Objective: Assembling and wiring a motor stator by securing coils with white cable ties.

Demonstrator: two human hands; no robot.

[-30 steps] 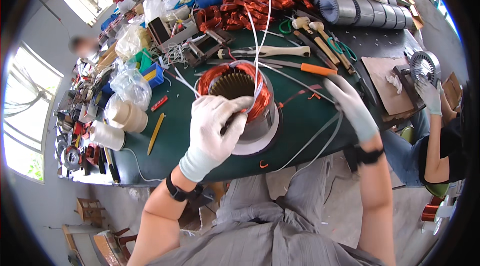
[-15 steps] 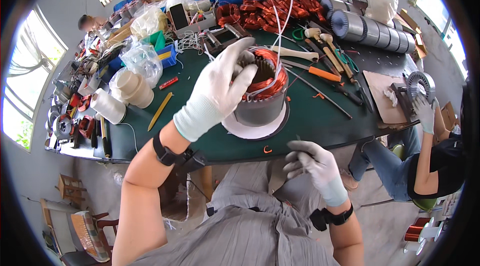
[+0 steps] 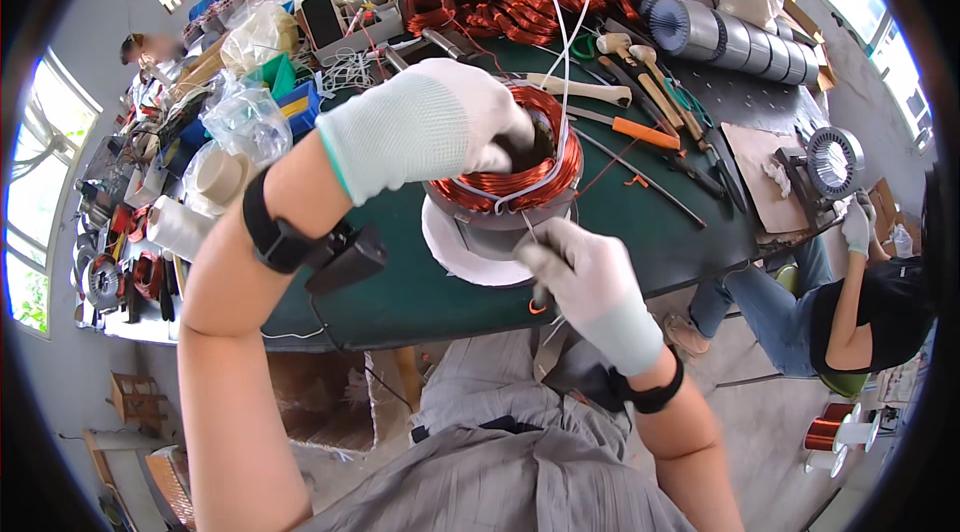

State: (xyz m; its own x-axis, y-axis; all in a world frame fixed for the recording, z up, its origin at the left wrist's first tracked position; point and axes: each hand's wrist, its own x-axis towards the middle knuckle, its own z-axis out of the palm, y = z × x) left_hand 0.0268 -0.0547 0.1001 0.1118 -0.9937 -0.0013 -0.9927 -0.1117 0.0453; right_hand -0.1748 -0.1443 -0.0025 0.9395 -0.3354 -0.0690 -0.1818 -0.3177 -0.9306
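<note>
Right hand (image 3: 585, 270) pinches a strand (image 3: 527, 221), toward the desk's (image 3: 640, 257) near edge from the upright stator (image 3: 480, 194). Left hand (image 3: 455, 122) reaches inside; I can't tell its grip.

A green tabletop (image 3: 630, 250) carries a copper-wound stator (image 3: 512, 194); to its right lie an orange-handled tool (image 3: 645, 133) and a metal rod (image 3: 672, 201), to its left a white spool (image 3: 178, 229).

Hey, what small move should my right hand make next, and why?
Perhaps ease your right hand up toward the white cord across the front of the copper coil: a thin piece points up from its pinched fingers toward that edge, and your left hand reaches into the coil's opening.
</note>
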